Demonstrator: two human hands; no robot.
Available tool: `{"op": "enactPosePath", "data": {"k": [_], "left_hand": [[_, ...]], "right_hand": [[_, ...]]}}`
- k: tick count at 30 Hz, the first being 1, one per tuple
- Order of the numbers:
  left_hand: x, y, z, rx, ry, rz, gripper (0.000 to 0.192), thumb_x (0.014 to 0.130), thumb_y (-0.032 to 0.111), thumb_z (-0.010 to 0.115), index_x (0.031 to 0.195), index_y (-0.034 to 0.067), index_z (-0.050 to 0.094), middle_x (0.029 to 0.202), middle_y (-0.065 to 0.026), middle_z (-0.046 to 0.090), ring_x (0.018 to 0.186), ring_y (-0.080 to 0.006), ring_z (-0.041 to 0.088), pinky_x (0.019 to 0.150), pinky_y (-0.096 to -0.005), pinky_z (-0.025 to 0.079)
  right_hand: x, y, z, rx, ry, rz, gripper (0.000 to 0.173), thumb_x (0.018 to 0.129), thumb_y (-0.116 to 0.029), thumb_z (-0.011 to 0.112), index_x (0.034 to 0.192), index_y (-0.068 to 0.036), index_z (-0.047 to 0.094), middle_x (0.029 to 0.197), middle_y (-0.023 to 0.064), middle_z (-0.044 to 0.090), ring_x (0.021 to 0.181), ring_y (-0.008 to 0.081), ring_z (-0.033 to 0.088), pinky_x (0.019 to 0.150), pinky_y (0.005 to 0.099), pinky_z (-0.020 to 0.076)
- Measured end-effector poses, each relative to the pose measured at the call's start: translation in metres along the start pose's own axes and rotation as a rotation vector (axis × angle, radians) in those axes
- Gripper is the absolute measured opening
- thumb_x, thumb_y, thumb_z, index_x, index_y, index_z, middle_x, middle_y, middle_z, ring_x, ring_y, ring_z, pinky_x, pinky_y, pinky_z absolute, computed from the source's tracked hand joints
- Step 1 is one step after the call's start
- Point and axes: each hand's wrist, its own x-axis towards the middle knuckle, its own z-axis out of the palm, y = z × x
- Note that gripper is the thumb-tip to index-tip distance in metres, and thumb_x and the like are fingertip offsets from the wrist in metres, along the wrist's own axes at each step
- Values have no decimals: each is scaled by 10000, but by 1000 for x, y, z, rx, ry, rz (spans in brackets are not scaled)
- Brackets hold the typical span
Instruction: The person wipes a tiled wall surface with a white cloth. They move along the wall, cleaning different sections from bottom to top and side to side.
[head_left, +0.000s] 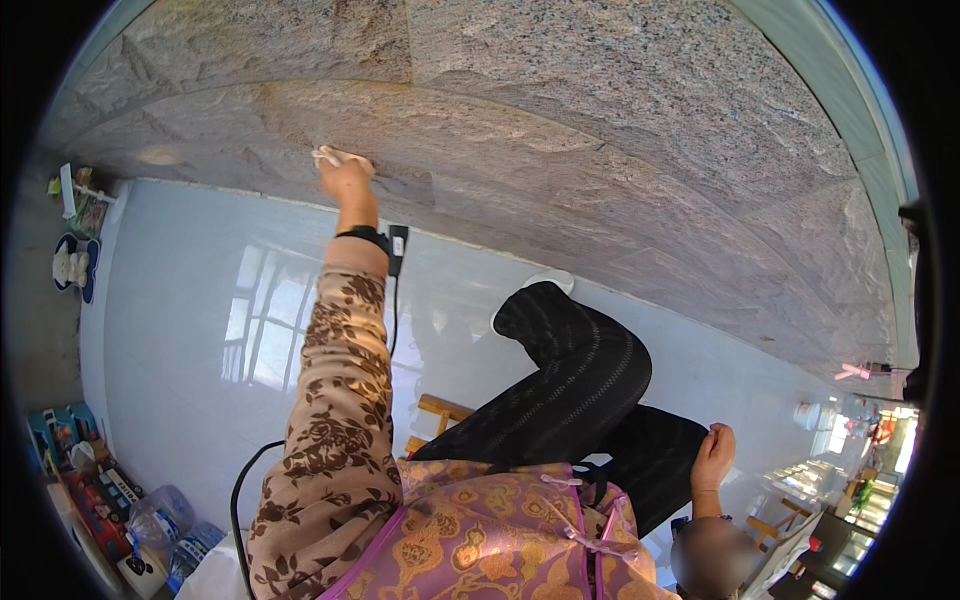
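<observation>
My left hand reaches out ahead of me, pressing a folded pale cloth to the rough stone-faced wall. The cloth sticks out past my fingers on both sides. A black band with a black box hangs at that wrist, and a cable runs down from it. My right hand rests by my knee in black trousers; its fingers look curled, and the palm is hidden. A blurred patch covers part of the forearm below it.
A wooden stool stands partly beneath me on the shiny tiled floor. Along the left lie a plush toy, a toy police car and large plastic bottles. A pink clip is at the right.
</observation>
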Motion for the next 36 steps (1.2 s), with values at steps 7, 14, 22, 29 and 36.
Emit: {"op": "enactPosePath", "data": {"k": [7,14,22,29,36], "left_hand": [[-134,-7,16,527,-229,290,557,766,-27,542,1315,-102,486,1249,-292,554,1172,-390,554,1007,-406,418],[-23,7,5,137,83,109,508,859,4,556,1356,-71,480,1298,-231,572,1150,-304,575,951,-354,452],[59,53,-25,87,-108,-66,583,851,-45,503,1422,-58,387,1407,-159,480,1188,-266,552,927,-320,489],[-104,59,29,75,-148,195,687,847,-51,551,1486,-65,300,1459,-189,436,1233,-283,530,1009,-352,456],[-222,55,69,136,-250,222,697,837,-1,631,1467,-61,339,1426,-193,458,1249,-295,524,1042,-375,436]], "right_hand": [[9,-4,4,-2,-30,-10,68,896,-40,532,902,-6,591,851,148,585,787,342,564,730,423,463],[6,-9,-1,-43,-36,13,70,899,-48,530,899,-6,587,875,161,596,840,357,577,773,431,469],[-1,-11,-12,-46,-17,-2,53,881,-27,544,905,-9,588,886,152,599,855,354,583,780,434,477],[-12,-10,-16,-8,-11,58,50,873,-18,560,914,-18,589,887,144,604,866,351,584,775,434,479],[-30,-3,-30,15,90,65,43,865,-21,579,905,-35,588,868,120,606,850,327,588,765,422,481]]}}
